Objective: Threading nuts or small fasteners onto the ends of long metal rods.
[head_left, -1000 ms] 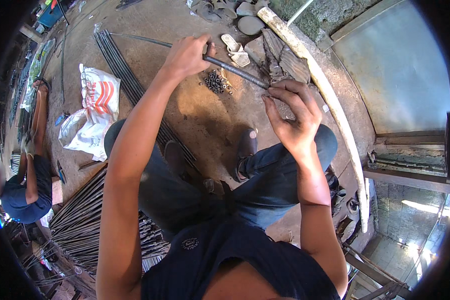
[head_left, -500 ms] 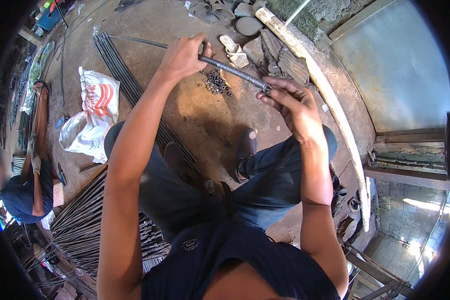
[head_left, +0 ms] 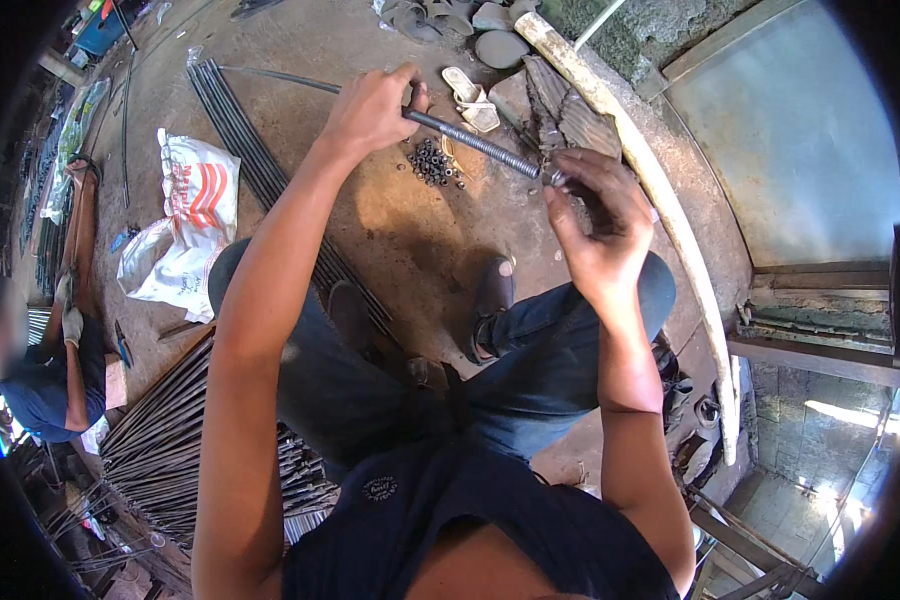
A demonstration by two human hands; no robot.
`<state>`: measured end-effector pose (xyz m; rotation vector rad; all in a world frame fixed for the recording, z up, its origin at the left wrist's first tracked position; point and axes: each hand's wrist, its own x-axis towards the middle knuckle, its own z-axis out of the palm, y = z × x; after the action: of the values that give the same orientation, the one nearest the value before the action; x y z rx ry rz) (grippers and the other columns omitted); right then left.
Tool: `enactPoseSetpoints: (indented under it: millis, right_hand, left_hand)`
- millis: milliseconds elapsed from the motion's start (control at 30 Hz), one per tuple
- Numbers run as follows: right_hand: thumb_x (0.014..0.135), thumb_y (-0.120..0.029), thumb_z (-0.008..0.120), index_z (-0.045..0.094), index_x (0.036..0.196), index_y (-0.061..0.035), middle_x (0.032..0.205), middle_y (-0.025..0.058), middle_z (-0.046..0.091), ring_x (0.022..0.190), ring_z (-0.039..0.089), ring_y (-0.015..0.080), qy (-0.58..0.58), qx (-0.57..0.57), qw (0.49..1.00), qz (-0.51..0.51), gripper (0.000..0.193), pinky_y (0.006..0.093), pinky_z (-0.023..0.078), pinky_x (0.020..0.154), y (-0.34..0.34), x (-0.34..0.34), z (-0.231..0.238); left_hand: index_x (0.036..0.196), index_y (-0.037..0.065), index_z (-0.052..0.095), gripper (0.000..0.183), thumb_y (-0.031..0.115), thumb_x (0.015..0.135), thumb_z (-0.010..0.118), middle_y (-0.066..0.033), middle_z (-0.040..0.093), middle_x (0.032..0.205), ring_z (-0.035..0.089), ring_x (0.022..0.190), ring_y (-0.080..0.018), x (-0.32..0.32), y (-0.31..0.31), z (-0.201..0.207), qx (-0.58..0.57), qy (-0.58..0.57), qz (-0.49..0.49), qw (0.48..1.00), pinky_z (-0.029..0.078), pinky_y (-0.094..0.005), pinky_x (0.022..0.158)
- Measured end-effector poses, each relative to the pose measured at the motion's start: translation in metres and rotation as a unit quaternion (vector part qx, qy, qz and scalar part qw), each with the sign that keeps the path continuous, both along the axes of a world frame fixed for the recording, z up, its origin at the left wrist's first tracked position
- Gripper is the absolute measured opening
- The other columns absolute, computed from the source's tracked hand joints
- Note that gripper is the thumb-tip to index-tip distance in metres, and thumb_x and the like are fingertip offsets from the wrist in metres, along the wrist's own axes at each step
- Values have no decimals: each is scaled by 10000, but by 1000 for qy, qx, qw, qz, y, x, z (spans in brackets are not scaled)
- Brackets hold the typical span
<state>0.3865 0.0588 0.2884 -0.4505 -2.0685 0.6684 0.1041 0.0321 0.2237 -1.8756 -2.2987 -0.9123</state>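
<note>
My left hand (head_left: 375,112) is wrapped around a long dark threaded rod (head_left: 480,146), which slants from the far left down toward my right hand. Coarse bright thread covers the end that points right. At that tip, my right hand (head_left: 612,215) pinches a small metal nut (head_left: 557,179) between thumb and fingers. Whether the nut sits on the thread or just off its end, I cannot tell. Beyond the rod, a pile of small dark nuts (head_left: 430,163) lies on the ground.
Long rods (head_left: 245,150) lie left of my legs, beside a white sack (head_left: 195,190). A bundle of rods (head_left: 190,440) fills the lower left. A sandal (head_left: 472,100) and a pale curved pole (head_left: 660,190) are at right. A co-worker (head_left: 55,385) sits far left.
My right hand has shifted a little right and its fingers have spread back from the rod tip, baring the thread's end and the nut. The left hand stays nearly in place.
</note>
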Motion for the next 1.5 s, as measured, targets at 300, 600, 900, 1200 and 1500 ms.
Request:
enactPoseSetpoints:
  millis: [300, 600, 900, 1200, 1500]
  right_hand:
    - [734, 64, 712, 688, 996, 17, 965, 130, 662, 830, 664, 192, 6, -1, 1000, -4, 268, 293, 548, 728, -2, -4, -5]
    - [733, 24, 753, 687, 1002, -6, 935, 151, 667, 821, 683, 275, -10, 137, 990, -35, 279, 335, 548, 722, -5, -6, -6]
    - [763, -25, 762, 665, 996, 8, 934, 164, 672, 822, 684, 302, -44, 133, 989, -47, 254, 348, 554, 724, -8, -3, -5]
    - [819, -94, 746, 640, 953, 27, 846, 173, 654, 720, 658, 315, -76, 42, 994, -66, 210, 374, 520, 640, -11, -5, -7]
    - [881, -133, 676, 594, 857, 18, 743, 183, 602, 597, 603, 348, -131, 10, 986, -103, 174, 421, 471, 567, -14, -10, -2]
  left_hand:
    - [1021, 5, 642, 279, 233, 882, 564, -153, 540, 510, 569, 480, -330, -2, 4, -7, 13, 3, -9, 1000, 456, -446, 545]
    - [984, 27, 641, 252, 244, 883, 561, -160, 544, 519, 566, 485, -341, -2, 3, -9, 17, 22, -2, 1000, 456, -453, 540]
    - [1035, 5, 648, 296, 245, 888, 554, -155, 533, 501, 569, 476, -320, -2, 2, -8, 16, 20, -7, 1000, 456, -444, 531]
    - [1041, 14, 651, 292, 242, 886, 557, -165, 540, 513, 575, 493, -340, 0, 3, -10, -10, 17, -6, 1000, 475, -452, 551]
    - [1062, 18, 643, 301, 242, 881, 559, -152, 528, 505, 573, 489, -327, 5, 4, -10, -27, 14, -11, 999, 466, -453, 555]
